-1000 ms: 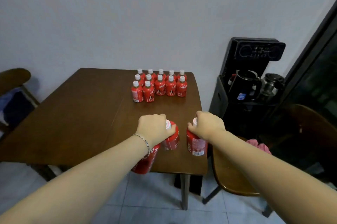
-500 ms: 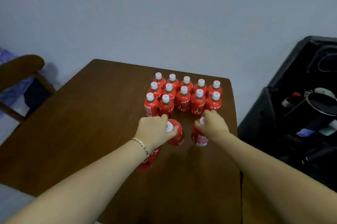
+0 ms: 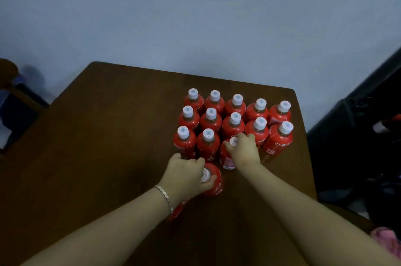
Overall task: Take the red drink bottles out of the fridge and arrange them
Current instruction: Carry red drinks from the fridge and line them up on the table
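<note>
A: Where are the red bottles?

B: Twelve standing bottles (image 3: 235, 127) are packed close together on the far right part of the brown table (image 3: 108, 135), near the wall. There are five in the back row, five in the middle and two at the left end of the front row. All are upright, with white caps on top.

A: And the person's right hand?

B: The right hand (image 3: 244, 152) has its fingers curled over the cap of the front-row bottle (image 3: 225, 157). That bottle is upright, just beside the second bottle of the front row. Whether its base rests on the wood cannot be told.

A: The left hand?

B: The left hand (image 3: 184, 175) is nearer the person, its fingers and thumb closed round the white cap of the near bottle (image 3: 214, 185), just in front of the group. A hidden bottle (image 3: 178, 211) shows red under the wrist, mostly covered by the forearm — how it is held cannot be seen. A thin bracelet (image 3: 166, 196) circles that wrist.

A: Anything around the table?

B: A dark cabinet (image 3: 358, 146) is at the right edge, a pink cloth (image 3: 386, 242) in the lower right corner, and part of a chair (image 3: 13, 83) at the far left — blurred.
</note>
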A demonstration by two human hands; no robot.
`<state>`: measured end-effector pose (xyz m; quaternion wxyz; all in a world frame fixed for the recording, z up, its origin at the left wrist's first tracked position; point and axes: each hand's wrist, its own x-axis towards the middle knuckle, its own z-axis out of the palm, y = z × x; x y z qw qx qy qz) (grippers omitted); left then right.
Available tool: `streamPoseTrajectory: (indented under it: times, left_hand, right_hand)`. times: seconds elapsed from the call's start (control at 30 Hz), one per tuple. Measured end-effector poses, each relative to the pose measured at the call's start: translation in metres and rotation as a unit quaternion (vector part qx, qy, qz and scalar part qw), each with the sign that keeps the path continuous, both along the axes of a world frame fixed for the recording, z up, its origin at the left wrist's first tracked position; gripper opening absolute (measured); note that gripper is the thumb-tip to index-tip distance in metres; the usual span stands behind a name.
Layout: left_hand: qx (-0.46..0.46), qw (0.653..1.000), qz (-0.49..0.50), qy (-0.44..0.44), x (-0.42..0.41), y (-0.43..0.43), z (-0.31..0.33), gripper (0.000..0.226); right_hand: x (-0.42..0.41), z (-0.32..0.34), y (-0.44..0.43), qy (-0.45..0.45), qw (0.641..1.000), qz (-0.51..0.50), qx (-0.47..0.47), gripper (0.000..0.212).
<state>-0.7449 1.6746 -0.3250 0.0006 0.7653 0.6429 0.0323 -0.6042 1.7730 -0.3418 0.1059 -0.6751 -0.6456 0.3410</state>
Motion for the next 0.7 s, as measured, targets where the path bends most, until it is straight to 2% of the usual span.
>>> streamPoseTrajectory:
  times: [0.1,0.17,0.23,0.3,0.37,0.47,0.57,0.7]
  left_hand:
    - [-0.017,0.999,-0.039,0.01,-0.007,0.008,0.001,0.043]
    - [-0.001,0.998,-0.054,0.012,-0.01,0.013,-0.001,0.041]
    - [-0.014,0.999,-0.043,0.012,-0.012,0.015,-0.004,0.041]
    - [-0.008,0.999,-0.041,-0.014,-0.011,0.014,-0.009,0.044]
    - [0.001,0.998,-0.041,-0.045,-0.007,0.015,-0.013,0.046]
    - [0.003,0.997,-0.054,-0.055,0.01,0.017,-0.012,0.048]
    - [0.014,0.993,-0.075,-0.085,0.028,0.022,-0.016,0.049]
    - [0.018,0.988,-0.115,-0.097,0.05,0.03,-0.015,0.048]
  right_hand:
    - [-0.007,0.002,0.008,0.023,0.999,-0.036,-0.001,0.042]
    - [-0.005,0.005,0.009,0.026,1.0,-0.017,-0.006,0.046]
    - [0.003,0.009,0.002,0.011,1.0,0.021,-0.008,0.06]
    - [0.015,0.014,-0.013,-0.025,0.993,0.097,0.061,0.077]
    - [0.025,0.018,-0.027,-0.048,0.962,0.232,0.132,0.077]
    - [0.035,0.012,-0.044,-0.078,0.932,0.344,0.087,0.088]
    - [0.052,-0.004,-0.052,-0.115,0.936,0.332,0.003,0.106]
    - [0.076,-0.017,-0.051,-0.117,0.964,0.239,-0.006,0.094]
